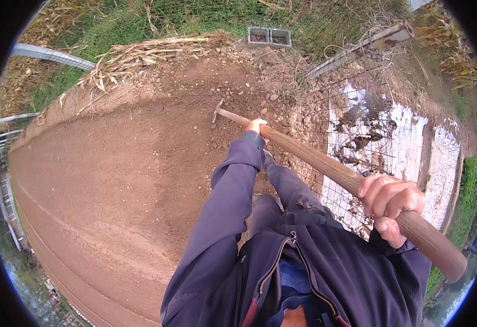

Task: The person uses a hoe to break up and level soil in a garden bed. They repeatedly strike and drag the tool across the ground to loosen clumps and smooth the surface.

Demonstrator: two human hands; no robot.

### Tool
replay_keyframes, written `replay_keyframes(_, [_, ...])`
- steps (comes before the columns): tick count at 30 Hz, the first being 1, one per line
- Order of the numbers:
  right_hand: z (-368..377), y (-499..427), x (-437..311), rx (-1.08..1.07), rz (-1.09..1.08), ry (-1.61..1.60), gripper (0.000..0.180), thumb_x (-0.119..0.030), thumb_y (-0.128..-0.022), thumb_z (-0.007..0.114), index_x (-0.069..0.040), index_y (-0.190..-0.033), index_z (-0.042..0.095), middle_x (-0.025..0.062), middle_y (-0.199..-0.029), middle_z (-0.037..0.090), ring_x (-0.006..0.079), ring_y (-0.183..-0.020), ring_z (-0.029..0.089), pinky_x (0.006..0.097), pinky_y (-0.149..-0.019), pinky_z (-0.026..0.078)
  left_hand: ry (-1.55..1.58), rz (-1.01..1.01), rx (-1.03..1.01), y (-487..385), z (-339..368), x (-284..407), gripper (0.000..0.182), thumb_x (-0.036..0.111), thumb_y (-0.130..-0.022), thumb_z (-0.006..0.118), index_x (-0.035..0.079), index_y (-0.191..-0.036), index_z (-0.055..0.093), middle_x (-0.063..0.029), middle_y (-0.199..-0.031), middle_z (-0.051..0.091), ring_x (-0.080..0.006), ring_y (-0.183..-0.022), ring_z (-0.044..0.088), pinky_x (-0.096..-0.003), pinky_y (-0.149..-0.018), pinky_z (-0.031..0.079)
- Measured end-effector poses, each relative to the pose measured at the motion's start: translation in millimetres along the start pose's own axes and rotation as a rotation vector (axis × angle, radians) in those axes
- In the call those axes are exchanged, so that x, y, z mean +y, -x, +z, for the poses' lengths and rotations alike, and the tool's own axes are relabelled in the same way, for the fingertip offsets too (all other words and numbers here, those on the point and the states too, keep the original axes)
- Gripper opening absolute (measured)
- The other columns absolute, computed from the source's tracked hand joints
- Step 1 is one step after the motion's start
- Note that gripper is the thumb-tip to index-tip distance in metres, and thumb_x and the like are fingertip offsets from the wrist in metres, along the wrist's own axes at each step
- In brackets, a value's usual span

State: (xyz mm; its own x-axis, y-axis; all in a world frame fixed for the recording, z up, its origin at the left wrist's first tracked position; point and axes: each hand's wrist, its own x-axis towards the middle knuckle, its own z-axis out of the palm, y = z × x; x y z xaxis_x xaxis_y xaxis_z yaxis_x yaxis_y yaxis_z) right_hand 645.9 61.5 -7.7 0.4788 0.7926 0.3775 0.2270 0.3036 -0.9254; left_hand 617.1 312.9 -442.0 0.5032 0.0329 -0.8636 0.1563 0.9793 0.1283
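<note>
A long wooden handle point(316, 157) runs diagonally across the view, from upper centre to lower right. My left hand point(256, 127) is closed around its far, thinner part. Nearer its thick butt end, at the right, my right hand point(392, 204) grips it with the fingers wrapped over the top. At the far end a narrow metal tool head point(218, 110), like that of a rake or hoe, lies on or just above loose brown soil point(173, 118). Whether it has teeth cannot be told. Below my left hand, my legs and one shoe show.
Dry stalks point(140, 59) lie along the soil's far edge. A grey hollow concrete block point(269, 37) sits at the top. A wire mesh fence point(316, 122) and a rusty post point(361, 49) stand to the right, with white plastic sheeting point(406, 143) beyond. Small stones dot the soil.
</note>
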Motion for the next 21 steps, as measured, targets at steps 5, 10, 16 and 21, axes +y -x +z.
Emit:
replay_keyframes(5, [-19.5,-35.3,-43.8,-0.152,0.118,0.092,0.029,-0.012,-0.079,0.076,-0.014,-0.073,0.047,-0.0008,-0.059,0.055,0.0161,-0.059,0.059,0.0377,-0.075,0.051,0.186,0.043,-0.065,19.4,26.1,-29.1,0.019,0.015,-0.076,0.065,0.013,-0.083,0.048,-0.0018,-0.07,0.051,-0.0225,-0.058,0.057,-0.041,-0.048,0.05])
replay_keyframes(10, [-10.6,-53.1,-79.2,-0.225,0.152,0.15,0.03,-0.016,-0.077,0.078,-0.016,-0.076,0.049,-0.0048,-0.061,0.055,0.0126,-0.061,0.059,0.0357,-0.078,0.048,0.211,0.037,-0.169,57.7,47.6,-45.1,0.019,0.022,-0.078,0.064,0.01,-0.085,0.051,-0.0054,-0.073,0.057,-0.0224,-0.06,0.061,-0.039,-0.046,0.055])
replay_keyframes(16, [-33.4,-42.5,-131.5,-0.145,0.138,0.224,0.029,-0.02,-0.081,0.074,-0.019,-0.078,0.045,-0.0073,-0.064,0.053,0.0076,-0.065,0.055,0.0322,-0.082,0.041,0.262,0.037,-0.139,81.2,87.9,-78.7,0.024,0.02,-0.077,0.065,0.01,-0.095,0.053,-0.0083,-0.079,0.058,-0.0221,-0.061,0.06,-0.0371,-0.045,0.055])
replay_keyframes(21, [-74.2,-76.8,-171.6,-0.803,-0.066,0.041,0.02,-0.027,-0.078,0.076,-0.022,-0.08,0.057,-0.0097,-0.074,0.059,0.0042,-0.072,0.056,0.0283,-0.085,0.038,0.398,0.01,-0.228,120.0,133.5,-116.3,0.016,0.013,-0.082,0.06,0.009,-0.089,0.046,-0.0073,-0.08,0.053,-0.0218,-0.065,0.059,-0.0356,-0.05,0.056])
